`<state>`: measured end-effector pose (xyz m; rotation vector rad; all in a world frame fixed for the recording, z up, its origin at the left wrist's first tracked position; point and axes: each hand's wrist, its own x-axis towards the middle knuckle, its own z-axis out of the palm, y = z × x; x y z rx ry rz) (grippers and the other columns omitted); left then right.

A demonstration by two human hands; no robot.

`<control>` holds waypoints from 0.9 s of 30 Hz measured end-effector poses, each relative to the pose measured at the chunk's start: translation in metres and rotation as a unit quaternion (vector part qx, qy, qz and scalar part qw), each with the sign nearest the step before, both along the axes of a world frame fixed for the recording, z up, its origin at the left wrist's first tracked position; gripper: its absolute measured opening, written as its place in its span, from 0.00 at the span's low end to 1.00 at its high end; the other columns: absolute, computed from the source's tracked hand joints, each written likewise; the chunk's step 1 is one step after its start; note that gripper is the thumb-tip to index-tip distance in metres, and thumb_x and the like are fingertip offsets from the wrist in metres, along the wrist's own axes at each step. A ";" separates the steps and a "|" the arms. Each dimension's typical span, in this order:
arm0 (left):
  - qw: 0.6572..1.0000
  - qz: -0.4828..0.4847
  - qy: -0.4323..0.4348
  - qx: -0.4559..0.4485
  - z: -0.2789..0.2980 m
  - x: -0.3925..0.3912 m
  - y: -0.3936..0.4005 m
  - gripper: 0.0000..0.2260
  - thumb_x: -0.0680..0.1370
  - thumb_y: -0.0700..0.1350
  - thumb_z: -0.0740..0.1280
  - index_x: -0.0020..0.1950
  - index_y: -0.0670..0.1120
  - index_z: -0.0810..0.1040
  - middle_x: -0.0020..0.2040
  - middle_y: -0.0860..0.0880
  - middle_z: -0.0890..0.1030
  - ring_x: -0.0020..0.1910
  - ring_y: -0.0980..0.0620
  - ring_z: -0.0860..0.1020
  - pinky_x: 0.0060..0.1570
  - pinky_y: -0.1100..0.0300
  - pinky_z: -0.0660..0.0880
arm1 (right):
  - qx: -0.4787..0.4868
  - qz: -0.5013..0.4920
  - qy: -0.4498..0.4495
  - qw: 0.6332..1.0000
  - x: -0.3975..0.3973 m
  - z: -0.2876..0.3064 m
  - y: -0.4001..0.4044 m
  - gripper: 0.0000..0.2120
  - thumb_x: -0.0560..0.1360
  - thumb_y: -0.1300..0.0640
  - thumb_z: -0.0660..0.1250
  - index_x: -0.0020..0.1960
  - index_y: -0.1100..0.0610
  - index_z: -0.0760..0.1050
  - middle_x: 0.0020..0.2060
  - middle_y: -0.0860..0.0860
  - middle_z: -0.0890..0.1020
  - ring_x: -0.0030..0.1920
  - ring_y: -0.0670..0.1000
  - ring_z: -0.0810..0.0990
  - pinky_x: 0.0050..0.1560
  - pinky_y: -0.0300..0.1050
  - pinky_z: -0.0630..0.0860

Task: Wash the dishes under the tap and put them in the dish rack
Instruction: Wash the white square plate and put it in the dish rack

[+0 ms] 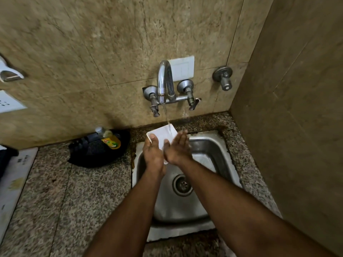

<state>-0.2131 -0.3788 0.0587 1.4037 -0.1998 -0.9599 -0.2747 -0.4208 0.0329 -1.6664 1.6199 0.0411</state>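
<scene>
Head view, frame center: white plate (161, 135) under tap (164, 84) stream, over sink (207, 145) back edge. Left hand (153, 154) grips plate's left edge; right hand (178, 150) flat, fingers straight, rubbing plate's face. Soap bottle (109, 139) mid-left.

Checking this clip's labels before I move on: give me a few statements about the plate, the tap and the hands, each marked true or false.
1. Water runs from the tap onto the white plate. True.
2. The left hand grips the plate's edge. True.
3. The plate lies flat on the sink bottom. False: it is held up above the basin.
4. The dish soap bottle stands upright in the sink. False: it lies on the counter to the left.
5. The right hand rests flat on the plate. True.
</scene>
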 end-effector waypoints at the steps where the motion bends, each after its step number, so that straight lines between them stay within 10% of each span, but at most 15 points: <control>1: 1.000 -0.007 0.012 0.002 0.004 -0.003 0.001 0.21 0.85 0.57 0.60 0.68 0.43 0.76 0.60 0.43 0.84 0.57 0.45 0.84 0.60 0.44 0.81 | -0.031 -0.027 0.005 0.999 0.001 0.001 -0.010 0.40 0.82 0.34 0.42 0.82 0.57 0.31 0.80 0.54 0.28 0.82 0.57 0.34 0.80 0.65 0.44; 7: 0.997 -0.034 -0.016 0.069 -0.014 0.018 -0.003 0.16 0.82 0.59 0.64 0.53 0.47 0.81 0.48 0.42 0.87 0.49 0.37 0.86 0.53 0.35 0.82 | -0.146 -0.027 0.011 0.989 -0.019 0.012 -0.047 0.30 0.83 0.35 0.49 0.74 0.53 0.68 0.69 0.61 0.77 0.68 0.64 0.76 0.66 0.58 0.73; 13: 0.992 -0.015 -0.070 0.107 -0.016 0.024 -0.003 0.08 0.80 0.42 0.72 0.56 0.39 0.83 0.47 0.43 0.86 0.39 0.47 0.84 0.44 0.51 0.83 | -0.130 -0.090 -0.034 0.987 -0.023 0.013 -0.038 0.22 0.82 0.42 0.61 0.65 0.58 0.78 0.62 0.60 0.82 0.63 0.62 0.80 0.61 0.54 0.77; 16: 0.976 -0.025 -0.148 0.157 -0.022 0.040 -0.005 0.17 0.73 0.52 0.79 0.51 0.39 0.85 0.46 0.42 0.87 0.40 0.45 0.85 0.43 0.49 0.85 | -0.092 -0.127 -0.169 0.973 -0.036 0.007 -0.032 0.20 0.77 0.47 0.71 0.66 0.56 0.79 0.60 0.55 0.84 0.57 0.57 0.83 0.60 0.51 0.80; 19: 0.887 -0.096 -0.363 0.270 -0.017 0.037 -0.009 0.30 0.73 0.67 0.71 0.57 0.42 0.84 0.53 0.40 0.86 0.51 0.40 0.84 0.51 0.50 0.81 | -0.008 -0.225 -0.307 0.925 -0.039 0.005 -0.029 0.11 0.79 0.55 0.70 0.61 0.54 0.80 0.55 0.53 0.86 0.50 0.54 0.84 0.56 0.54 0.83; 22: 0.807 -0.180 -0.455 0.332 -0.015 0.007 -0.012 0.37 0.82 0.63 0.57 0.80 0.38 0.58 0.78 0.34 0.65 0.75 0.34 0.67 0.70 0.44 0.68 | 0.027 -0.292 -0.374 0.880 -0.029 0.003 -0.027 0.08 0.81 0.58 0.66 0.59 0.55 0.79 0.52 0.55 0.86 0.50 0.56 0.86 0.53 0.57 0.84; 27: 0.681 -0.373 -0.593 0.211 -0.040 -0.017 -0.005 0.38 0.77 0.60 0.36 0.83 0.42 0.37 0.83 0.43 0.34 0.82 0.45 0.32 0.81 0.41 0.40 | -0.025 -0.325 -0.371 0.870 -0.033 0.004 -0.027 0.12 0.83 0.56 0.63 0.63 0.60 0.79 0.54 0.55 0.85 0.52 0.56 0.84 0.56 0.54 0.83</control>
